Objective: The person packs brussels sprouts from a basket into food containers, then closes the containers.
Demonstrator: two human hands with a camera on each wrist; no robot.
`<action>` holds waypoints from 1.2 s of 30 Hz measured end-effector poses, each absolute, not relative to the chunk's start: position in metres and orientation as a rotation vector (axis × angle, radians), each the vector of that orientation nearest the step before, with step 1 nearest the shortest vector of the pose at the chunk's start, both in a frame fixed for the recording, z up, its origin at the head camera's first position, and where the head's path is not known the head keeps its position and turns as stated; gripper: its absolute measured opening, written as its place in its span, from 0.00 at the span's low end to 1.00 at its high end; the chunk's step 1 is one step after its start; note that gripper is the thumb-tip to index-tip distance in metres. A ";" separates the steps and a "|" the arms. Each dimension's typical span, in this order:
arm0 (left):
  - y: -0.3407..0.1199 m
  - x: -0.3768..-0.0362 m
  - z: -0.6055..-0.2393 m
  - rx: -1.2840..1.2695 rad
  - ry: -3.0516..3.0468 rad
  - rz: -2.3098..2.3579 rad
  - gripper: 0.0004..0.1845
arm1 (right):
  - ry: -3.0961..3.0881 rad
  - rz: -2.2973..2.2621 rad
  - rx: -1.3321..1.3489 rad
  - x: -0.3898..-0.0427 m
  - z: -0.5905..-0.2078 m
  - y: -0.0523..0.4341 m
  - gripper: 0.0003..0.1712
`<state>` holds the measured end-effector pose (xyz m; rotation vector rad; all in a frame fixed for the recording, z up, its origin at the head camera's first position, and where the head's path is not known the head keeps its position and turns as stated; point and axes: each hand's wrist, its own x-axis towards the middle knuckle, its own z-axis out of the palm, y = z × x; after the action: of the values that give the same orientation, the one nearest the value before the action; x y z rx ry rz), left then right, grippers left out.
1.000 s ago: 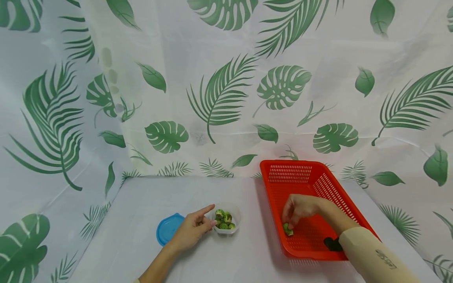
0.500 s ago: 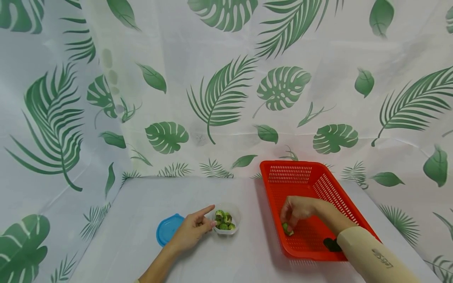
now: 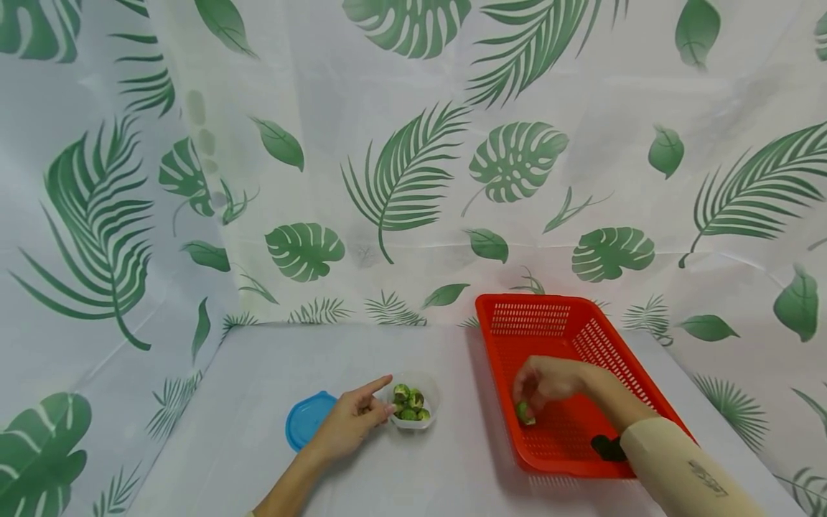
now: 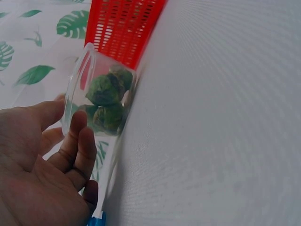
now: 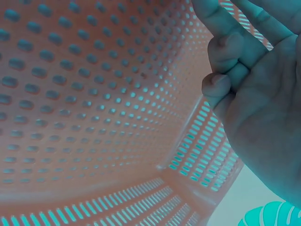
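Observation:
Several Brussels sprouts (image 3: 408,403) sit in a small clear plastic container (image 3: 431,411) on the table, left of the red basket. My left hand (image 3: 349,422) holds the container at its left rim, thumb at the edge and index finger stretched along the far side. In the left wrist view the fingers (image 4: 77,125) lie against the container wall (image 4: 101,73). Inside the red basket (image 3: 500,380), my right hand (image 3: 549,379) pinches a single Brussels sprout (image 3: 525,415) low beside the left wall. The right wrist view shows curled fingers (image 5: 225,52) but not that sprout.
A round blue lid (image 3: 306,422) lies on the table, partly behind the left hand. A black object (image 3: 606,446) shows by the right forearm at the basket's near end. White leaf-print sheeting (image 3: 413,273) closes off the back and sides.
My right hand and the pinched sprout shift only slightly in the same corner of the basket. My left hand and the container stay put.

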<state>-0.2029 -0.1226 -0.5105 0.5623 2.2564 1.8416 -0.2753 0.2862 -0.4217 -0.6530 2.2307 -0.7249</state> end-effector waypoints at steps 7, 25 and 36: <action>-0.122 -0.204 -0.512 0.566 2.270 1.834 0.34 | 2.233 -0.814 -0.685 -0.276 -0.413 0.290 0.09; -0.123 -0.205 -0.514 0.572 2.271 1.821 0.35 | 2.417 -0.881 -0.823 -0.275 -0.393 0.293 0.07; -0.122 -0.205 -0.514 0.572 2.286 1.810 0.34 | 2.550 -0.881 -0.910 -0.274 -0.375 0.278 0.10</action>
<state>-0.2046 -0.1220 -0.5145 0.5716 2.2857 1.8099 -0.2738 0.2783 -0.3750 -0.9099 2.5495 -0.8805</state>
